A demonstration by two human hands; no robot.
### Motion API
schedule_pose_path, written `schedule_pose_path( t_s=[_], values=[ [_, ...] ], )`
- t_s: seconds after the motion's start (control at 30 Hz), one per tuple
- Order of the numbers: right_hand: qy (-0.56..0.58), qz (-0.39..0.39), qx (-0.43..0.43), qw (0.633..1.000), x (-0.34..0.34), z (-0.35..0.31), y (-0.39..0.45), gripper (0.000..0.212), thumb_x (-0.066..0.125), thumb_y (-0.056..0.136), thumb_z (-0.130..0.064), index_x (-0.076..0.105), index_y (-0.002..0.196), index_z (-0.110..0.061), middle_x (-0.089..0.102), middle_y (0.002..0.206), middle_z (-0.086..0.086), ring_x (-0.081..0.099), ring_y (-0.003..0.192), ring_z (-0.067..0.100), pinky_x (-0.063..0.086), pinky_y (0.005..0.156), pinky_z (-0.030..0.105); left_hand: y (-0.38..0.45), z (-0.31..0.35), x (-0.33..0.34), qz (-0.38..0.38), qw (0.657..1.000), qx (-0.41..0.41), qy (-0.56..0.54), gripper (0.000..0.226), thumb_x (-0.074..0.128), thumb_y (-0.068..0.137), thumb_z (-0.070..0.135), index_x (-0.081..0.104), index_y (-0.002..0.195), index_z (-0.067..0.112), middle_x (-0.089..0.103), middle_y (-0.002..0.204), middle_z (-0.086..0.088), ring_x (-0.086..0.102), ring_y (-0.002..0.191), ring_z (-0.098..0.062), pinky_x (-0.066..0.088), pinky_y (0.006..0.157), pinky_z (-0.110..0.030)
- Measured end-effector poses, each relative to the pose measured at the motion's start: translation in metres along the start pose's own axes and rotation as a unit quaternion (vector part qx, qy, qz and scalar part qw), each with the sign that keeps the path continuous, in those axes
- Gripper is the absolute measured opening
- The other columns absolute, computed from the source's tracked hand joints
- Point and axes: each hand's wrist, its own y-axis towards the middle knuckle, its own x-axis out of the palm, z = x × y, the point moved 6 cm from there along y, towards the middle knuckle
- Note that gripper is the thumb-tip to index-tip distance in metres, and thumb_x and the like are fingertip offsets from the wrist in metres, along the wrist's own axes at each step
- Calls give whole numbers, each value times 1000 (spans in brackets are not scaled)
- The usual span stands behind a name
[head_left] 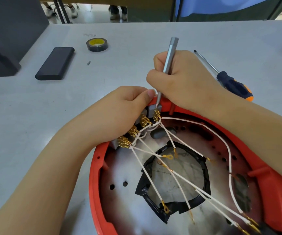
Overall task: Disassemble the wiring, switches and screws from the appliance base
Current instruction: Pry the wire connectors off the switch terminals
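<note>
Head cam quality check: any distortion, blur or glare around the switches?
Head view: wide-angle bowing, table edge curves. Light is soft and even, shadows faint. Switches and silver driver are sharp between left hand and right hand. Mild sheen inside the red base; frame corners soften.

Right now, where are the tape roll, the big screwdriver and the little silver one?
Tape roll (pixel 97 44), head view, yellow core.
Big screwdriver (pixel 233 85), head view, dark handle.
Silver screwdriver (pixel 170 53), head view, handle above the right hand (pixel 184 82).
</note>
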Motion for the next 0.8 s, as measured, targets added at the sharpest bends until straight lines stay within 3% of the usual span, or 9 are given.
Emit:
schedule_pose_path(
  t_s=[0.07, 0.2, 0.37, 0.47, 0.53, 0.63, 0.7, 0.8],
  values=[
    [-6, -20, 10, 1000, 2, 0, 5, 37, 55, 79, -10, 32, 52, -15, 28, 46, -7, 32, 44, 7, 28, 42, 13, 0, 0, 1, -2, 1000, -1, -7, 41, 33, 100, 44, 67, 104, 21, 64, 108, -24, 60, 80, -24, 48, 86, -48],
    [-17, -47, 7, 999, 8, -3, 12, 41, 55, 80, -10, 27, 50, -16, 23, 39, -7, 28, 42, 8, 28, 43, 12, 2, -1, 0, 9, 1000, 0, -2, 40, 33, 100, 43, 68, 102, 22, 65, 104, -25, 52, 71, -18, 45, 64, -39],
    [21, -40, 15, 999, 9, 2, 11, 41, 55, 80, -8, 29, 49, -16, 25, 44, -8, 30, 46, 8, 28, 43, 13, 3, -2, -1, 21, 1000, -4, 7, 41, 31, 101, 39, 65, 104, 16, 65, 102, -26, 63, 83, -37, 47, 75, -40],
    [28, -63, 34, 997, 11, 4, 13, 41, 55, 81, -10, 29, 49, -16, 26, 47, -6, 29, 46, 7, 28, 44, 15, 4, -3, -2, 33, 999, -6, 3, 42, 32, 101, 36, 65, 103, 9, 68, 87, -21, 60, 70, -33, 43, 62, -35],
    [25, -75, 41, 996, 13, 5, 14, 42, 55, 81, -11, 29, 48, -17, 25, 43, -9, 28, 44, 7, 27, 43, 13, 4, -2, -4, 39, 999, -5, 7, 42, 33, 101, 34, 64, 103, 5, 63, 66, -11, 51, 52, -19, 40, 48, -28],
    [23, -84, 43, 995, 15, 5, 15, 43, 55, 81, -11, 28, 48, -17, 23, 37, -10, 28, 41, 7, 25, 41, 11, 4, -1, -4, 42, 999, -3, 17, 42, 33, 101, 34, 64, 104, 6, 65, 79, -20, 50, 58, -22, 42, 58, -33],
    [22, -86, 43, 995, 14, 6, 15, 43, 55, 81, -11, 28, 48, -17, 23, 37, -10, 29, 40, 6, 25, 41, 11, 4, -1, -3, 40, 999, -3, 14, 42, 33, 101, 35, 64, 103, 7, 64, 77, -20, 49, 58, -19, 42, 57, -33],
    [23, -80, 30, 996, 12, 5, 13, 41, 54, 82, -11, 29, 50, -16, 25, 42, -10, 29, 43, 7, 26, 43, 11, 3, -1, -2, 30, 999, -5, 15, 42, 33, 101, 37, 65, 103, 10, 67, 93, -22, 60, 71, -35, 46, 66, -38]
  ],
)
